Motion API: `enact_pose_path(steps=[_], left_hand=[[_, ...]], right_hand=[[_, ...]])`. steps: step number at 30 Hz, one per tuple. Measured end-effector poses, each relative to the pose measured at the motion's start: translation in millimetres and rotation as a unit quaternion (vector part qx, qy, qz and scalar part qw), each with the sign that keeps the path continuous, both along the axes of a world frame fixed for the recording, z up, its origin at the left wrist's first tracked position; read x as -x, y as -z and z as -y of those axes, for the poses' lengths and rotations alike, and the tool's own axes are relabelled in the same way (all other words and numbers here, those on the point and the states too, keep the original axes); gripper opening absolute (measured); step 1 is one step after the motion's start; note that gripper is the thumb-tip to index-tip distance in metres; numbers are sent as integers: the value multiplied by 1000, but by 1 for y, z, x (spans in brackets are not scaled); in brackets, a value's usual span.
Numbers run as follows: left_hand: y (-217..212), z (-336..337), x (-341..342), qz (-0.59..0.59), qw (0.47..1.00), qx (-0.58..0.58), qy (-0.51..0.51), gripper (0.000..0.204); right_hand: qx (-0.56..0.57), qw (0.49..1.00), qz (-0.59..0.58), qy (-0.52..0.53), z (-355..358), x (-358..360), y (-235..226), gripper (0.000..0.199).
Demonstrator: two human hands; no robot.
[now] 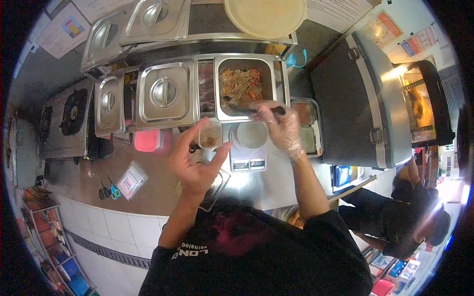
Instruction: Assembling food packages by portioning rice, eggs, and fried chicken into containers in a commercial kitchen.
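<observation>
My right hand [282, 129], in a clear plastic glove, is closed round a black-handled utensil [279, 110] at the near right corner of a deep steel pan. The utensil's other end reaches into the pan [272, 84], where it is too dark to make out its shape. Chopped brown and red food [242, 84] lies in the pan. Just below stands a white bowl [252, 135] on a kitchen scale [247, 164]. My bare left hand [196, 170] is open, thumb and fingers spread, around the near side of a small clear tub [211, 135] of brown food. Whether it touches the tub I cannot tell.
Lidded steel pans [165, 93] line the left of the counter, near a gas stove [74, 112]. Scissors [114, 191] and a plastic packet [132, 180] lie front left. At right are small food containers [307, 138] and a big dark box [350, 103]. Another person [395, 217] stands far right.
</observation>
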State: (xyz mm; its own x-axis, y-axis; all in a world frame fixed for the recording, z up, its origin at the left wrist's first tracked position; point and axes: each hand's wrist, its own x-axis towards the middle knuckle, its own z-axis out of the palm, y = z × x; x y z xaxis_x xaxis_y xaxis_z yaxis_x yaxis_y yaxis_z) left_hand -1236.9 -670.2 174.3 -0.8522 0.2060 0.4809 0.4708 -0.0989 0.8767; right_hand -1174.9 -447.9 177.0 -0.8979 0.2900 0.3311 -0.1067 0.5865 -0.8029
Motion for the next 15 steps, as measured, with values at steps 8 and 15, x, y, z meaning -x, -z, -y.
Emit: enact_pose_path(steps=[8,15], left_hand=[[-7,-1,4,-5,1000,3,-18,58],[-16,-8,10,-15,1000,17,-2,58]], right_hand=[[299,940,-83,143,-12,1,7,23],[258,947,-99,163,-14,-5,11,24]])
